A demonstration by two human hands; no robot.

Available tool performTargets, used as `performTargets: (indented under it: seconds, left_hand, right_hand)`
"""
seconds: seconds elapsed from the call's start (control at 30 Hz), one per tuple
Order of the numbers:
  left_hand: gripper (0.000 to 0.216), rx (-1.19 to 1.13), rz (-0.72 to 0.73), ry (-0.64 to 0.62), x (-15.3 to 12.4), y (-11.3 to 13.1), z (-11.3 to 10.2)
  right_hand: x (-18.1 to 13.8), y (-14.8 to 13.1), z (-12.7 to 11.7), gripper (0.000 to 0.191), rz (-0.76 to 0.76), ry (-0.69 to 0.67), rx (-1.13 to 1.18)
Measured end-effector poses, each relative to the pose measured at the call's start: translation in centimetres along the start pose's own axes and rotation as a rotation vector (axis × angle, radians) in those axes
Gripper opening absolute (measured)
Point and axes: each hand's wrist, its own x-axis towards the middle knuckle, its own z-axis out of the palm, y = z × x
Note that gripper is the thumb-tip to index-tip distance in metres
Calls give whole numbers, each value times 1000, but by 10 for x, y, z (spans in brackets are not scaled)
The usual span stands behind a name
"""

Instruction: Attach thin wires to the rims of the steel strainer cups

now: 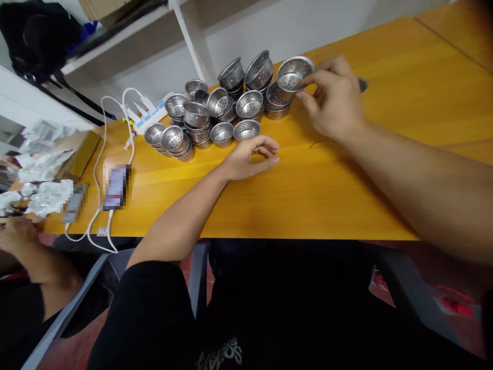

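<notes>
My right hand [334, 100] pinches the rim of a perforated steel strainer cup [293, 73], held tilted just above the right end of a pile of several like cups [215, 110] on the yellow wooden table [316, 190]. My left hand [252, 156] rests on the table just in front of the pile, fingers loosely curled with nothing visible in them. A small dark round piece [362, 85] lies on the table behind my right hand, partly hidden.
A phone [115, 186] on a white cable [96, 169] lies at the left, with a white power strip [146, 114] behind it. Plastic bags [42, 174] and a cardboard box sit far left, where another person's hand [17, 234] works. White shelving stands behind the table.
</notes>
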Motion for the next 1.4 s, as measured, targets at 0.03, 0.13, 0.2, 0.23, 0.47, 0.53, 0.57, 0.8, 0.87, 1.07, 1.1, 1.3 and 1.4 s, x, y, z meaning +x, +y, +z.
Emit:
performTargets:
  seconds: [0.03,0.13,0.2,0.23,0.47,0.53,0.57,0.8,0.87,1.07,1.1,1.3,1.4]
  left_hand:
    - [45,0,4,-1,0,-1,0]
    - [46,5,4,-1,0,-1,0]
    - [47,10,-12,-1,0,-1,0]
    - [47,11,-20,-2,0,-1,0]
    - [50,0,-1,-1,0,0,0]
    - [49,2,-2,-1,0,1,0]
    - [49,4,-5,-1,0,1,0]
    - [46,28,-19,-14,0,-1,-1]
    - [46,30,-9,-13,0,-1,-1]
    - [47,24,15,-18,0,0,1]
    - [47,26,17,-17,0,0,1]
    - [41,42,12,-9,-1,2,0]
    - [40,50,7,-9,-1,2,-1]
  right_hand:
    - [-1,-1,2,25,-4,-16,-23]
    - [-4,-4,7,29,-18,-65,-77]
    - [-5,-6,8,33,-23,-84,-103]
    - [-5,-6,8,34,-21,-91,-114]
    - [-1,-12,4,34,13,-113,-80]
    - [-2,-15,2,36,15,-124,-58]
    - [-2,-17,1,37,16,-129,-51]
    - [-5,-33,-8,45,48,-164,-67]
    - [-3,-34,-16,44,67,-146,-91]
    - [3,-15,-52,51,79,91,-236]
    - [4,-9,-58,55,117,120,-268]
    - [8,26,-61,75,408,-122,-336]
    - [11,33,-56,62,513,-251,-317]
